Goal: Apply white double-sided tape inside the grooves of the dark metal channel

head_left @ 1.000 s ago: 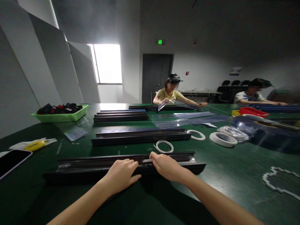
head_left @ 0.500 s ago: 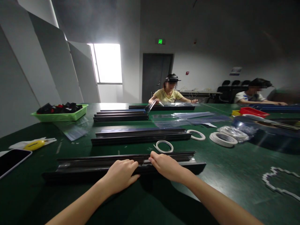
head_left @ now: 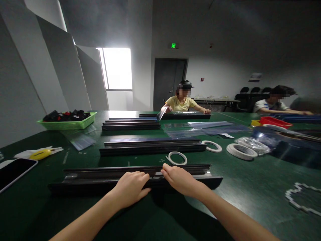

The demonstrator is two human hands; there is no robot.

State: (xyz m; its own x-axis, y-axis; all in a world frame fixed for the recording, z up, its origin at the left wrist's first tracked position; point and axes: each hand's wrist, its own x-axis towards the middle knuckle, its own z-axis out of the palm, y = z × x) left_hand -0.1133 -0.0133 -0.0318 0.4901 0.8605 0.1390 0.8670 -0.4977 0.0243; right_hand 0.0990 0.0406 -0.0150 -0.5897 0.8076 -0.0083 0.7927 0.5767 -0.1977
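Note:
A long black channel-shaped profile [head_left: 82, 185] lies crosswise on the table in front of me, its open side up and a shiny clear film along its inside. My left hand [head_left: 132, 188] is closed over its near wall around the middle, thumb on my side and fingers reaching inside. Just to the right, my right hand [head_left: 180, 180] is closed over the trough with thumb and forefinger pressed together. A small pale strip shows beside those fingertips; whether they pinch it cannot be made out. Right behind the profile lies a thin white tape ring [head_left: 177, 158].
More black profiles [head_left: 150, 149] lie farther back, with clear plastic sheets [head_left: 200, 130] beyond. Tape rolls [head_left: 240, 152] stand right, a white jagged strip [head_left: 292, 199] nearer. At left are a phone [head_left: 17, 172], a yellow tool [head_left: 40, 154] and a green basket [head_left: 67, 125]. Two people sit opposite.
The view has turned very slightly, so everything sits a little farther right. Both my hands keep their grip and place on the profile.

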